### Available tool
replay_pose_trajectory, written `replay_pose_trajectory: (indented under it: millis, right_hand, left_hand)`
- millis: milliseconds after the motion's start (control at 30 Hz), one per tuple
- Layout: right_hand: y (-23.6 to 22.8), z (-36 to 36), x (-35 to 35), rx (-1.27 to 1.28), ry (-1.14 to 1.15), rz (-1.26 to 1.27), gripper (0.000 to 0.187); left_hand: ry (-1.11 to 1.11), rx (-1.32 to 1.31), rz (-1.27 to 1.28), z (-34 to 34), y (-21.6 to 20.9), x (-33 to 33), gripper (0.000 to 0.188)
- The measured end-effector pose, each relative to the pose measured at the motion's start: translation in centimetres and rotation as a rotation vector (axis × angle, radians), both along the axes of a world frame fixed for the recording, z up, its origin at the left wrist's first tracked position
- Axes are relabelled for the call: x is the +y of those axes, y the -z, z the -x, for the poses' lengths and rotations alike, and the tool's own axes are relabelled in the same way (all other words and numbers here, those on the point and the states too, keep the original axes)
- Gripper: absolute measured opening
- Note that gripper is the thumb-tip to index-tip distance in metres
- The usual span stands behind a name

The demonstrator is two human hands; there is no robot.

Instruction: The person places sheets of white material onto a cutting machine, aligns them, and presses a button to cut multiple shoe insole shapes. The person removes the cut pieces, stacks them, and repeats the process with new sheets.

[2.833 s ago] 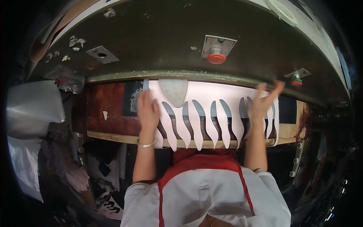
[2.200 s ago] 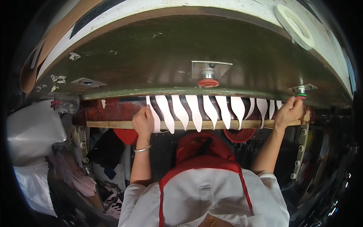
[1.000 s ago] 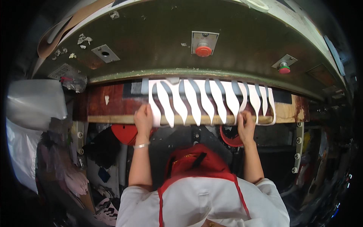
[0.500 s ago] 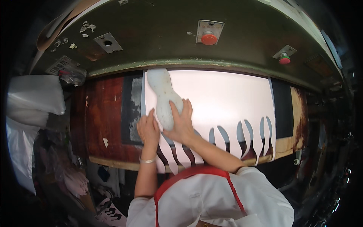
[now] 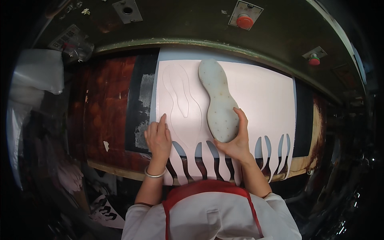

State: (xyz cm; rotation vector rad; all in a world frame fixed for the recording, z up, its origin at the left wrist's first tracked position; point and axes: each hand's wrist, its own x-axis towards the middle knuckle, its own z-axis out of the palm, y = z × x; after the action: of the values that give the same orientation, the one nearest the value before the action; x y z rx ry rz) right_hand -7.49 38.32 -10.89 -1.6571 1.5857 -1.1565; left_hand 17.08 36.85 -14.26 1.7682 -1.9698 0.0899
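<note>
A pale pink sheet (image 5: pixel 264 92) lies on the work surface, with sole-shaped gaps and strips along its near edge. My right hand (image 5: pixel 237 145) grips the near end of a sole-shaped cutting die (image 5: pixel 220 100), thumb on its left side and fingers on its right. The die is over the middle-left of the sheet; whether it touches cannot be made out. To its left, a sole-shaped outline (image 5: pixel 186 120) with a narrower shape inside marks the sheet. My left hand (image 5: pixel 158 138) rests at the sheet's left edge, index finger stretched out, holding nothing.
Behind the sheet rises a green machine front (image 5: pixel 180 24) with a red button (image 5: pixel 245 21) and another red button (image 5: pixel 314 60) with a green ring. Clear plastic bags (image 5: pixel 40 72) hang at the left. A cut scrap sheet (image 5: pixel 106 214) lies low at the left.
My right hand has moved the die rightward off the sheet's left part, baring the sole-shaped outline there. The sheet sits nearer to me, away from the machine. My left hand stays at its left edge.
</note>
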Motion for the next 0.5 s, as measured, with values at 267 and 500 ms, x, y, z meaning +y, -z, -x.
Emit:
replay_pose_trajectory:
  millis: [267, 500]
  right_hand:
    - [2.5, 1.5, -1.0, 0.151, -0.106, 0.138, 0.113]
    - [2.2, 4.8, 4.0, 0.382, -0.064, 0.129, 0.106]
  left_hand:
    - [0.116, 0.191, -0.099, -0.9, -0.3, -0.7, 0.040]
    - [-0.066, 0.352, -0.132, -3.5, 0.1, 8.4, 0.019]
